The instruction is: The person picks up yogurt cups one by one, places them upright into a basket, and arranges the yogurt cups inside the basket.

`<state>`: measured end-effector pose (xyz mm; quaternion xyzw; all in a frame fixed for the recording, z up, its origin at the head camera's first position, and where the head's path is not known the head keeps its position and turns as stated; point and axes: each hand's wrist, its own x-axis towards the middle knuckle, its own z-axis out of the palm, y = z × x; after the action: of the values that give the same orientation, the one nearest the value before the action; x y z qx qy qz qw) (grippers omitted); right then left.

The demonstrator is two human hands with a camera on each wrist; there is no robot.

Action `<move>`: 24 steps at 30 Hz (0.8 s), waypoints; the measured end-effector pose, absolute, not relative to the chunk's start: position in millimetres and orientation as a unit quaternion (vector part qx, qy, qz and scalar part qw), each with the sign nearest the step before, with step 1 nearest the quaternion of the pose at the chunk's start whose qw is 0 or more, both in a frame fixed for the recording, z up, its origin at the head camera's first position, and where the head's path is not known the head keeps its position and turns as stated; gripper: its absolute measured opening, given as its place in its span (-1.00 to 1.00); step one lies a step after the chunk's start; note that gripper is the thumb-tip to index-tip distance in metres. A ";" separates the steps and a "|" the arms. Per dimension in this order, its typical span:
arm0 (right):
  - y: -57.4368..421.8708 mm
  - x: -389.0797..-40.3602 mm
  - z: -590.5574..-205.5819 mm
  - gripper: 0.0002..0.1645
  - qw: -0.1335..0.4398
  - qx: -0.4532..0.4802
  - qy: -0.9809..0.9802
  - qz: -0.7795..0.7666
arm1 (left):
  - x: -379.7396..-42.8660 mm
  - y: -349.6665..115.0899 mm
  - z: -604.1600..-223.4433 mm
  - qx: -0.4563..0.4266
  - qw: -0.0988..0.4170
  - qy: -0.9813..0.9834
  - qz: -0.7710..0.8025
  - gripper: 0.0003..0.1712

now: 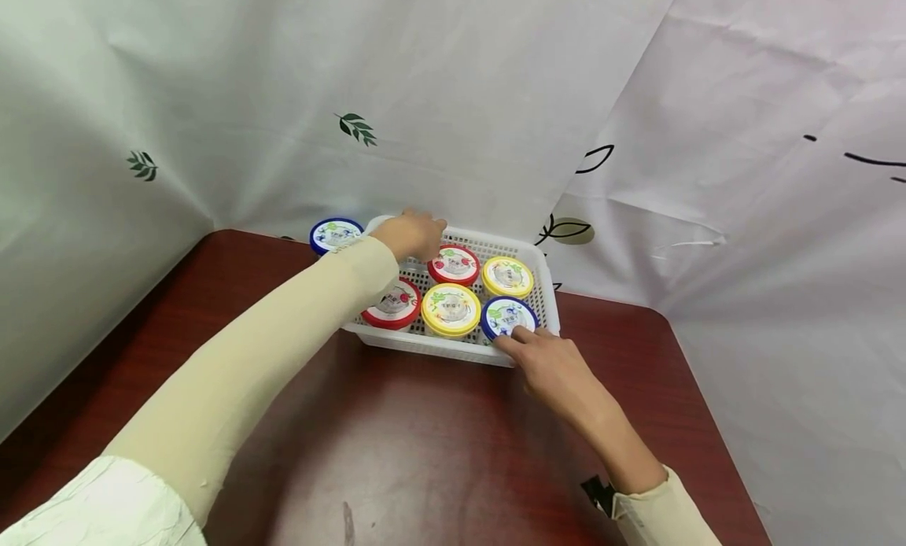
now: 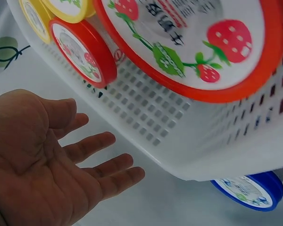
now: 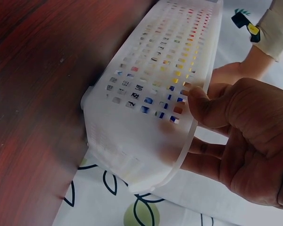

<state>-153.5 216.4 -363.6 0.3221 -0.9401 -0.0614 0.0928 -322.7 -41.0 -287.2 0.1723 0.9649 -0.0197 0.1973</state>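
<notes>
A white lattice basket (image 1: 439, 348) holds several round tubs with printed lids: a red tub (image 1: 454, 264) and a yellow tub (image 1: 507, 277) at the back, another red tub (image 1: 391, 306), a yellow tub (image 1: 451, 310) and a blue tub (image 1: 506, 316) along the front. My right hand (image 1: 555, 369) grips the basket's near right corner, thumb (image 3: 205, 109) on the outer wall and fingers over the rim. My left hand (image 1: 414, 235) reaches across to the far rim; in the left wrist view its fingers (image 2: 92, 147) are extended beside the rim, holding nothing.
Another blue-lidded tub (image 1: 336, 235) stands outside the basket, off its far left corner. The basket is towards the back of a dark red-brown table (image 1: 396, 451). White cloth (image 1: 460, 97) with leaf prints hangs close behind the table and along its sides.
</notes>
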 end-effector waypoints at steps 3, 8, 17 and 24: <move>216.5 -153.5 -363.6 -0.55 0.091 0.320 -0.941 -0.061 | -323.4 -48.0 -286.5 0.169 0.195 0.966 -0.006 -0.18; 216.5 -153.5 -363.6 -0.55 0.085 0.318 -0.942 -0.061 | -324.6 -60.7 -278.1 0.140 0.202 0.969 0.011 -0.16; 216.5 -154.0 -363.0 -0.54 0.086 0.319 -0.942 -0.066 | -326.0 -82.3 -262.6 0.133 0.196 0.971 0.000 -0.20; 217.0 -154.1 -363.6 -0.53 0.091 0.322 -0.940 -0.064 | -327.0 -100.8 -261.6 0.130 0.197 0.972 -0.021 -0.29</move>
<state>-154.1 217.0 -363.6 0.3221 -0.9402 -0.0641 0.0909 -327.0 -100.8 -261.6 0.1299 0.9716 -0.0208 0.1968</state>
